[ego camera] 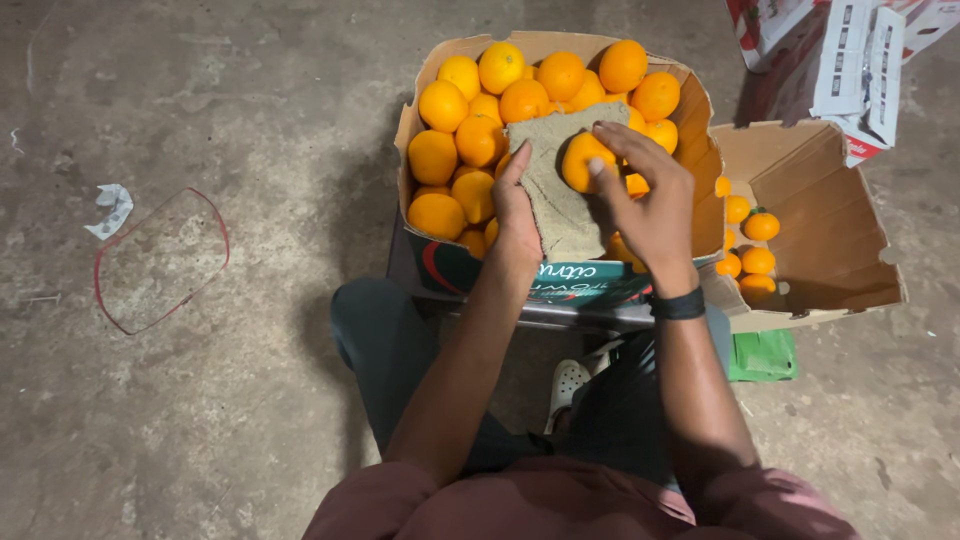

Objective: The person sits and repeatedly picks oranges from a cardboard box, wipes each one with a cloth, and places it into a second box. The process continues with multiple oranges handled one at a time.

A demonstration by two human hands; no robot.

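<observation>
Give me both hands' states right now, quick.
Left hand: closed on the cloth, holding it over the box of oranges.
Right hand: closed on an orange, pressing it against the cloth.

Orange (pixel 583 160) against seemingly coarse tan cloth (pixel 560 200)

A bare, stained concrete floor (pixel 200 400) carries everything. On it stands a full cardboard box (pixel 440 265) of oranges, and just beside that, on the right, a second open cardboard box (pixel 830 250) with a few oranges inside. A green bag (pixel 765 355) lies by its near edge. To the left lie a red-rimmed clear sheet (pixel 160 260) and a crumpled white scrap (pixel 112 208); printed cartons (pixel 850 60) sit at top right
</observation>
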